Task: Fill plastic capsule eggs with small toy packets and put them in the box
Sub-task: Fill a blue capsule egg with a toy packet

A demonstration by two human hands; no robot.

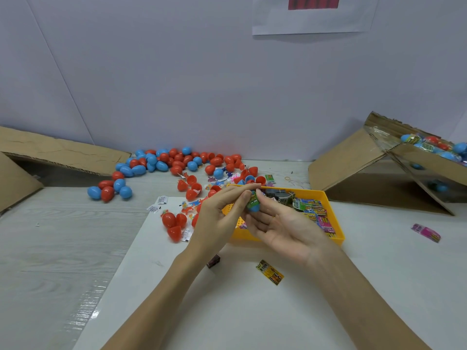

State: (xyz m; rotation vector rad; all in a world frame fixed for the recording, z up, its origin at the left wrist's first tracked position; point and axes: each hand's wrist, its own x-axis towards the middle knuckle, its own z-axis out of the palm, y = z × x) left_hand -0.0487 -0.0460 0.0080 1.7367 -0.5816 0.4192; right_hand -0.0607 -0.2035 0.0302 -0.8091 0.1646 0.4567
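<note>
Surface: pale wood-grain table (50, 248) set against a plain white wall (177, 84). A large white sheet (227, 311) covers the table's near middle and right. A paper notice (313, 16) with a red block hangs high on the wall.

Left edge: flattened cardboard flap (55, 152), tilted.

Right edge: cardboard box (379, 173), tipped on its side with flaps open, holding wrapped blue and red eggs (434, 147) in its upper part.

Far middle of table: loose heap of red and blue capsule eggs (174, 161), mostly closed; a smaller cluster (110, 190) lies nearer left. Open red halves and small toy packets (188, 208) lie scattered just left of the hands.

Centre: yellow plastic tray (336, 223), rectangular, holding printed labels in green, yellow and pink.

Item in hand: blue capsule egg (253, 203), with a green printed label around its upper part, held above the tray's near-left corner. Left hand (222, 213) pinches it from the left with thumb and fingertips. Right hand (283, 228), palm up, pinches it from the right with its thumb; remaining fingers loosely spread beneath.

Loose on the sheet: yellow label (270, 272) near the wrists; pink label (426, 232) well to the right; small dark object (213, 260) beside the left wrist, kind not discernible.
</note>
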